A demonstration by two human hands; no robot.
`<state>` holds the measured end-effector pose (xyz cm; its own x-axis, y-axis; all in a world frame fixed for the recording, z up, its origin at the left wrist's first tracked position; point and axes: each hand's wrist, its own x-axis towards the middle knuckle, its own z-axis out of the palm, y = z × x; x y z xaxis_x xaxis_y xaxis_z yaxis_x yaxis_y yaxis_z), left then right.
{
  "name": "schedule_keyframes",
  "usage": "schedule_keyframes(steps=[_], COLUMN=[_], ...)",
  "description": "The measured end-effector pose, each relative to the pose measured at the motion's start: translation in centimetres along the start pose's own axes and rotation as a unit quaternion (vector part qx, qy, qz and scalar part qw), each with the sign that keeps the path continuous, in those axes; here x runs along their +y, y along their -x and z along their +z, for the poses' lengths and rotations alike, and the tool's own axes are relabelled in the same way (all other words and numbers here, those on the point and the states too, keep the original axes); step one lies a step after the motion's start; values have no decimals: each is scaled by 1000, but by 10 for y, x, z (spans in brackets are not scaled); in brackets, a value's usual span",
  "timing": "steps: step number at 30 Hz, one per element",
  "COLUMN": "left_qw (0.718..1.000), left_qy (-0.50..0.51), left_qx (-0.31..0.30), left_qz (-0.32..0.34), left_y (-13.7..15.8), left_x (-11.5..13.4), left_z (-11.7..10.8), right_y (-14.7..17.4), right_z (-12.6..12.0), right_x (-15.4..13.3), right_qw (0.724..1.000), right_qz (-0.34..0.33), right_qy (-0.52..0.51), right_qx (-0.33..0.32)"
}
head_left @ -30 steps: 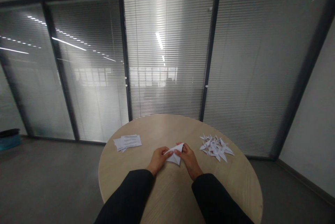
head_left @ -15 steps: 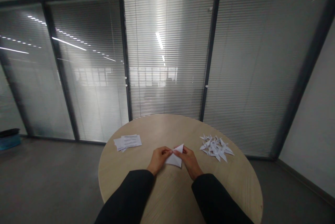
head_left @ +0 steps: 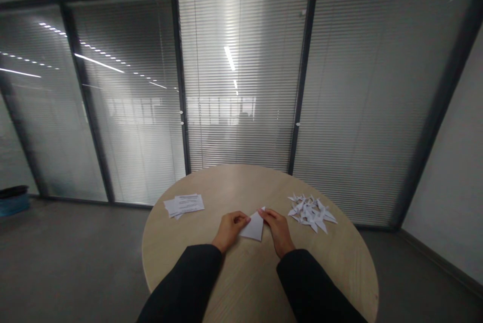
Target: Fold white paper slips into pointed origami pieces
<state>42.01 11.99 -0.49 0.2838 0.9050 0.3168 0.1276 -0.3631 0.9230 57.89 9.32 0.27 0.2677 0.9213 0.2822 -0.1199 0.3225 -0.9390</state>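
A small folded piece of white paper (head_left: 253,228) is held between my two hands over the middle of the table. My left hand (head_left: 229,230) pinches its left edge between thumb and fingers. At the upper right corner, the thumb and fingers of my right hand (head_left: 277,228) are closed on the paper's tip. To the right of my right hand lies a heap of pointed folded white paper pieces (head_left: 311,213). Beyond my left hand is a small stack of printed paper slips (head_left: 184,205).
The round wooden table (head_left: 234,182) reaches toward a glass partition (head_left: 243,132) with blinds. A blue bin with a dark rim (head_left: 14,202) stands on the floor at the far left. A pale wall (head_left: 449,187) rises on the right.
My right thumb has moved up from the paper's middle to its upper right corner. The raised flap now lies flatter. My left hand has stayed in place.
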Motion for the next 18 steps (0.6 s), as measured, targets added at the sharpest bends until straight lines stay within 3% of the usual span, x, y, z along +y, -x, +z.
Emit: schedule_keyframes(steps=[4, 12, 18], left_qw=[1000, 1000, 1000], left_qy=[3, -27, -22], left_qx=[-1, 12, 2], left_qz=[-3, -9, -2], left_y=[0, 0, 0], left_x=[1, -2, -1], left_z=[1, -2, -2], right_y=[-3, -15, -7], right_z=[-2, -18, -6], right_x=[5, 13, 9], right_qw=[1000, 986, 994], right_qz=[-9, 25, 59], right_qy=[-27, -126, -87], right_qx=[13, 103, -32])
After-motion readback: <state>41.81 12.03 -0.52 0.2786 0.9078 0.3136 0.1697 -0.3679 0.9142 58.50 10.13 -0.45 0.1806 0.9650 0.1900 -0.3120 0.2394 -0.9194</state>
